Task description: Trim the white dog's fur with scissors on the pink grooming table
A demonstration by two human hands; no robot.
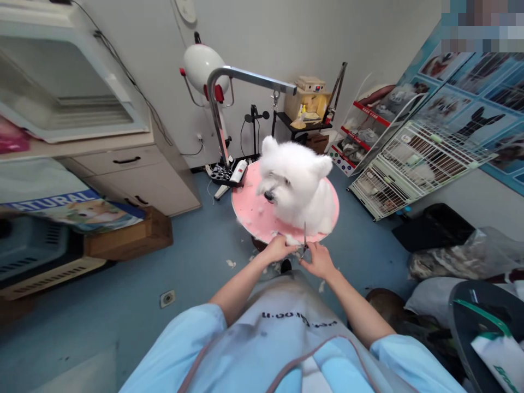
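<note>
A fluffy white dog point(297, 180) sits on a round pink grooming table point(249, 204), its head turned to the left. At the table's near edge, my left hand point(279, 248) is closed on what looks like the dog's white paw point(291, 240); the fingertips are partly hidden. My right hand point(319, 260), just beside it, grips a pair of scissors point(305, 233) by the handles. The blades point up and away from me, close to the dog's lower fur. Loose white tufts lie on the tabletop and on the floor below.
A metal grooming arm point(254, 78) arches over the table from a tool tray point(223, 172) with a white bottle point(238, 171). A white dryer point(204, 65) stands behind. Wire cages point(403, 164) are to the right; a cabinet point(135, 174) and a pet carrier point(33, 245) are to the left.
</note>
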